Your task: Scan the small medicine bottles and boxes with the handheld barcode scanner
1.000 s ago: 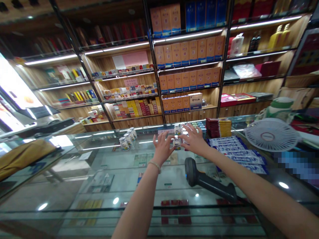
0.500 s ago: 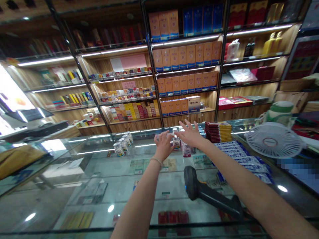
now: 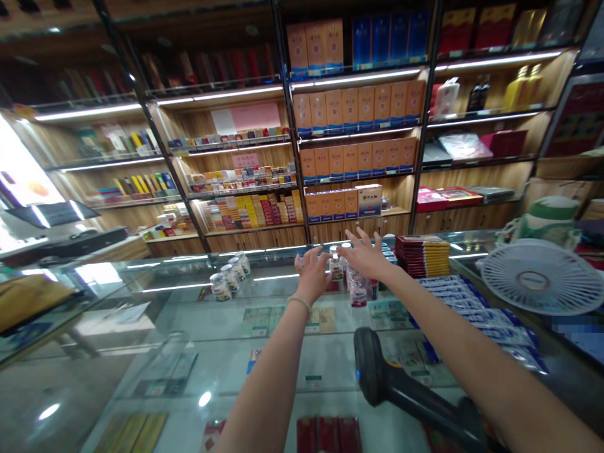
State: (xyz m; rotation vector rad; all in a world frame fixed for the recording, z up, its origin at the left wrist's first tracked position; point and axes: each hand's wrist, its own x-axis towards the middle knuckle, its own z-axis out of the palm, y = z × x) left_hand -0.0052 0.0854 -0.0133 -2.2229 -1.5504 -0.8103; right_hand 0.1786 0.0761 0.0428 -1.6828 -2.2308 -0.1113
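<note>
My left hand (image 3: pixel 312 275) is over the glass counter, its fingers curved and apart, with nothing visible in them. Just right of it stands a small jar with a white lid (image 3: pixel 335 264). My right hand (image 3: pixel 365 257) is spread above and beside the small jars, partly covering them. Whether its fingertips touch a lid I cannot tell. Below it, nearer me, stands a pink-labelled jar (image 3: pixel 358 294). To the left is a slanting row of several white-lidded jars (image 3: pixel 220 287). A black barcode scanner (image 3: pixel 415 390) lies between my forearms.
Right of my right hand are a stack of red and yellow packs (image 3: pixel 422 256), blue-and-white sachets (image 3: pixel 476 314), a white fan (image 3: pixel 542 277) and a green-and-white jug (image 3: pixel 550 220). Shelves of orange boxes (image 3: pixel 352 160) stand behind the counter (image 3: pixel 189 314).
The view has shifted slightly, so the scanner and fan sit lower and further right. My left hand has come a little away from the jars' front; my right hand stays spread over them.
</note>
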